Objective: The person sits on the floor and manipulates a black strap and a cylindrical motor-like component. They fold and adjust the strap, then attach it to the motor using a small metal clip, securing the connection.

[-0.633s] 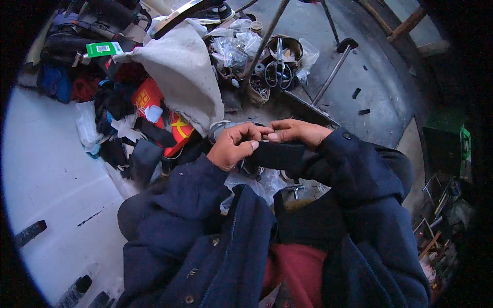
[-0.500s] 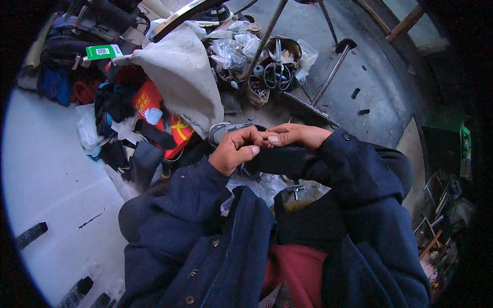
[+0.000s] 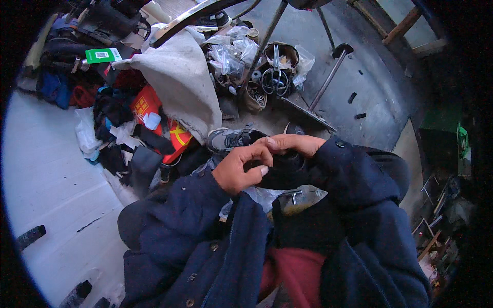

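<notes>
My left hand and my right hand meet at the fingertips in front of my lap. Both are closed at a black piece of material, which hangs below and between them; its exact kind is hard to make out against my dark sleeve. The left fingers are curled, with the thumb pointing right. My right thumb lies against the left forefinger, and the other right fingers are mostly hidden. Just beyond my hands sits a grey and black lace-up shoe. Clear plastic lies beneath, near my lap.
Scissors stand in a container among plastic bags beyond my hands. A metal stand leg rises there. Left lie a beige cloth, a red bag, dark scraps and a white surface. A metal rod stands right.
My left hand has turned and sunk slightly, and my right fingers have bent down over the black piece. The black piece, flat before, now looks curved. More of the grey shoe shows.
</notes>
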`<state>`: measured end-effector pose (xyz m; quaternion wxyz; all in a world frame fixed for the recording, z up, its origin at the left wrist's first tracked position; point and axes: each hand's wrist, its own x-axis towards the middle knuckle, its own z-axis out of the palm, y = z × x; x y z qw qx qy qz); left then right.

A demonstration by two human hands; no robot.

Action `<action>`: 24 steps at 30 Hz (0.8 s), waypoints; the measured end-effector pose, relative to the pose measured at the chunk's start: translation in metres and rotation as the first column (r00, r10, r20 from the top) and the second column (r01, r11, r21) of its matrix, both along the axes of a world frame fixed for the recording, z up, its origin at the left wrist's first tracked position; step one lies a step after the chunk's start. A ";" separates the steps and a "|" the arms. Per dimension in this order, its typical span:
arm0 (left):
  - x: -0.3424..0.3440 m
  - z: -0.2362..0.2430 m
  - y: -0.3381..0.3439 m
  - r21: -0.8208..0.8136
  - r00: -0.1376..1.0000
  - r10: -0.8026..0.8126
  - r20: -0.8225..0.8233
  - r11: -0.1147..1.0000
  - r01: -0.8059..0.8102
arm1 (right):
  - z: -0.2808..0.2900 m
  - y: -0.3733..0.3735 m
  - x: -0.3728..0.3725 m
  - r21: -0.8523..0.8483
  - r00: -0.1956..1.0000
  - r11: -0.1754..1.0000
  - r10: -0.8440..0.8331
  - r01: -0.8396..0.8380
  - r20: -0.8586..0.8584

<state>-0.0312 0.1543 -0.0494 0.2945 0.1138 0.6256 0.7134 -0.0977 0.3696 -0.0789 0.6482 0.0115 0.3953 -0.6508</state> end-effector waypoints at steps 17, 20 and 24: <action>0.008 0.007 -0.008 -0.125 0.985 0.061 -0.163 0.989 -0.082 | 0.019 -0.026 0.002 0.122 0.983 0.988 -0.112 0.094 0.146; 0.008 0.000 -0.011 -0.089 0.969 0.154 -0.191 0.981 -0.173 | 0.016 -0.027 0.000 0.097 0.973 0.983 -0.168 0.154 0.159; 0.014 -0.009 -0.018 -0.141 0.967 0.252 -0.037 0.957 -0.255 | -0.014 -0.029 -0.015 0.104 0.989 0.983 -0.150 0.150 -0.008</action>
